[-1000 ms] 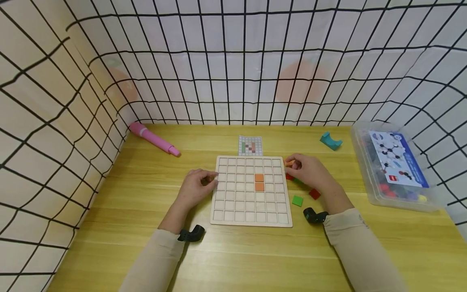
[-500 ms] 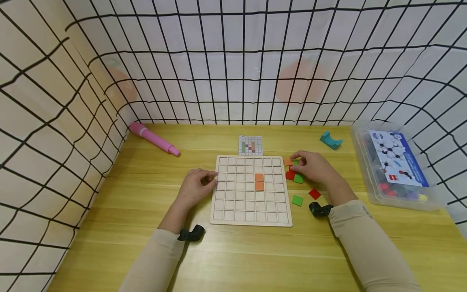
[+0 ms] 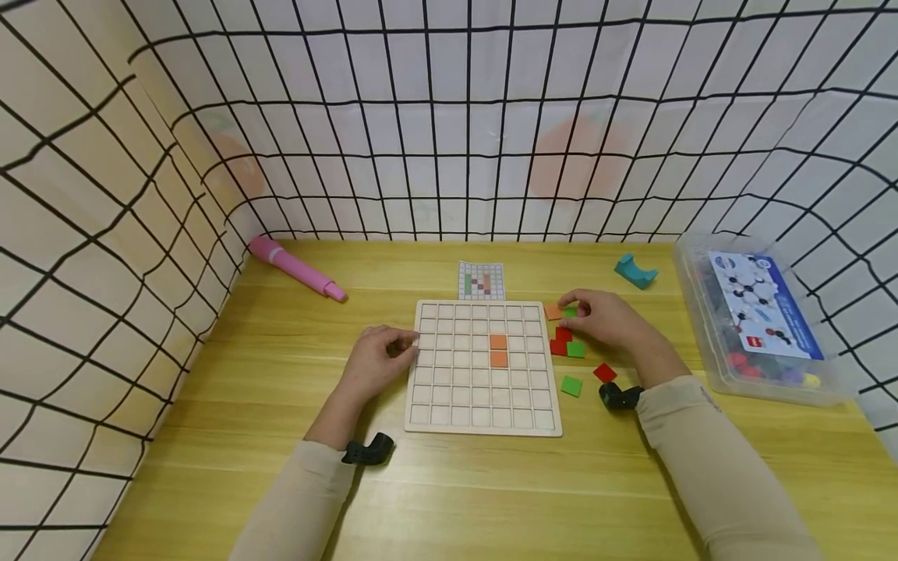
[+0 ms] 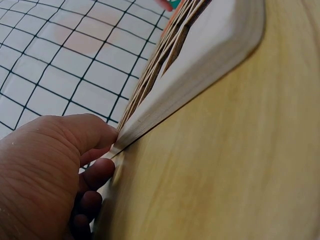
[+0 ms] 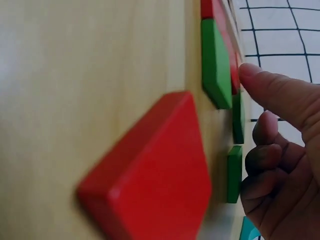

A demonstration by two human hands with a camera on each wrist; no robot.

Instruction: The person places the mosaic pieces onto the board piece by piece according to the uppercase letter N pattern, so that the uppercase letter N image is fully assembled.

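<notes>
My left hand (image 3: 379, 358) rests its fingertips against the left edge of the square wooden grid board (image 3: 449, 397); in the left wrist view the thumb (image 4: 97, 131) touches that edge. Two orange tiles (image 3: 498, 351) sit in neighbouring cells, one above the other. My right hand (image 3: 603, 318) is beside the board's upper right side, fingers loosely bent over loose tiles, with nothing seen between them. By its fingertips lie an orange tile (image 3: 553, 312) and a partly hidden green tile (image 3: 570, 312). Just below are red tiles (image 3: 558, 347) and another green tile (image 3: 575, 349).
A separate green tile (image 3: 571, 386) and red tile (image 3: 605, 372) lie nearer the wrist. Behind the board is a small pattern card (image 3: 481, 280). A pink microphone-shaped object (image 3: 298, 269), teal curved piece (image 3: 635, 271) and clear plastic box (image 3: 765, 319) lie farther out, before black netting.
My right hand has let go of an orange tile beside the board and drawn back slightly right. Red and green tiles below it have shifted slightly nearer. The left hand stays put.
</notes>
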